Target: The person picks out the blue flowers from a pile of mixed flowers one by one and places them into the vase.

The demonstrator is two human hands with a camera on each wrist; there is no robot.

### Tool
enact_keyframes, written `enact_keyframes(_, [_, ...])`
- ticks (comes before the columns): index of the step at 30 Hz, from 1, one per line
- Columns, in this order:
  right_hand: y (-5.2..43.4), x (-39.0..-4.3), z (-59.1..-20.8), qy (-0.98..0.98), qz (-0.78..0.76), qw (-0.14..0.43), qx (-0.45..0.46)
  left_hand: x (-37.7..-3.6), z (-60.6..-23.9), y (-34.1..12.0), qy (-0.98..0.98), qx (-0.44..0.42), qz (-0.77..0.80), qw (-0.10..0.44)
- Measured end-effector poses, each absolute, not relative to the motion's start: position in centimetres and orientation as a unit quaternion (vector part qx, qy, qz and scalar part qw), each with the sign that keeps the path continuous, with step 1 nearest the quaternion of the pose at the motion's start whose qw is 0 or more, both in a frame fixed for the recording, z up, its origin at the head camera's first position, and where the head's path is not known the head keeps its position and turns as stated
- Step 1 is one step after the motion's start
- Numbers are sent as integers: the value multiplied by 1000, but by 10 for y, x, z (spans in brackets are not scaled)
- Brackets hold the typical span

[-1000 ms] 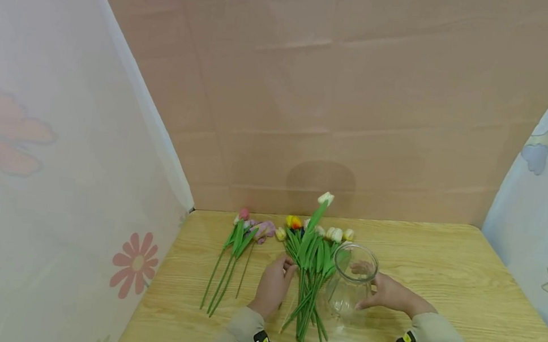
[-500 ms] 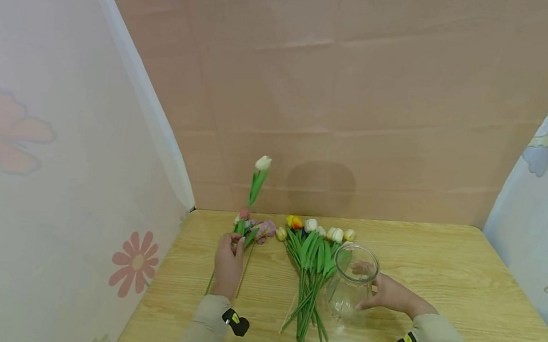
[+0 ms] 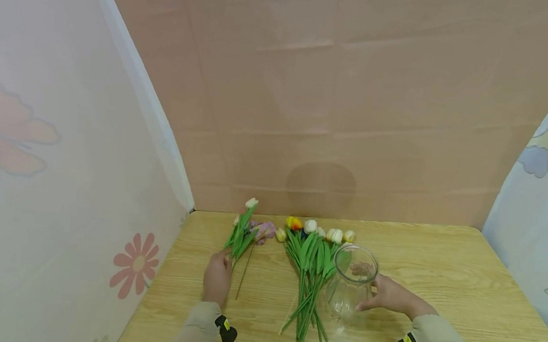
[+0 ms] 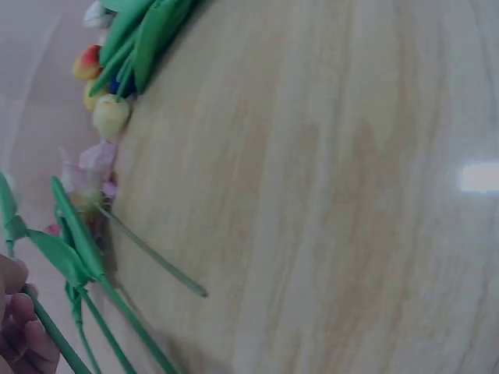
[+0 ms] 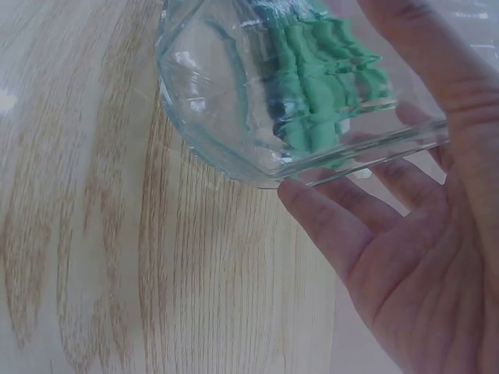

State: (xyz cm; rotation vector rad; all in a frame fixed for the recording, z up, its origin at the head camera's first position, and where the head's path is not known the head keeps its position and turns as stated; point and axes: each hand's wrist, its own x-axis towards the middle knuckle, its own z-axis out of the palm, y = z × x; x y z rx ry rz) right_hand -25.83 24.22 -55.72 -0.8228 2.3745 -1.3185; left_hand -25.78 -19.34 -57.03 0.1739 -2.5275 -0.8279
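Note:
At the left of the table, my left hand [image 3: 217, 279] pinches the stem of a white tulip [image 3: 252, 203], which lies over a small group of other stemmed flowers. In the left wrist view the fingers [image 4: 17, 305] close on its green stem [image 4: 56, 333]. My right hand [image 3: 389, 293] grips the side of a clear glass vase [image 3: 342, 302], thumb in front and fingers partly seen through the glass. The right wrist view has those fingers against the vase wall [image 5: 204, 78]. A large bunch of tulips [image 3: 317, 256] lies just left of the vase.
A purple flower [image 3: 264, 230] with a thin stem lies between the two groups. A yellow-orange tulip [image 3: 294, 222] is at the back of the big bunch. The wooden table [image 3: 427, 258] meets a brown backdrop [image 3: 409, 153], with printed curtains on both sides.
My left hand has carried the white tulip leftward from beside the big bunch and lowered it onto the small left group. The right hand and vase have stayed in place.

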Motion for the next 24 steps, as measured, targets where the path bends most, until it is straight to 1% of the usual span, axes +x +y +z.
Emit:
enact_keyframes(6, [242, -259, -558, 823, -466, 156, -287, -257, -582, -193, -947, 78, -250, 186])
enact_keyframes(10, [241, -259, -557, 822, -467, 158, -284, -257, -585, -193, -961, 74, -209, 165])
enact_keyframes(17, [240, -257, -554, 823, -465, 155, -288, -259, -595, -195, -970, 73, -180, 144])
enact_keyframes(21, [240, -257, -554, 822, -467, 157, -285, -259, -587, -192, -971, 72, -177, 142])
enact_keyframes(24, [242, -258, -555, 821, -468, 159, -284, -257, -573, -183, -971, 58, -173, 154])
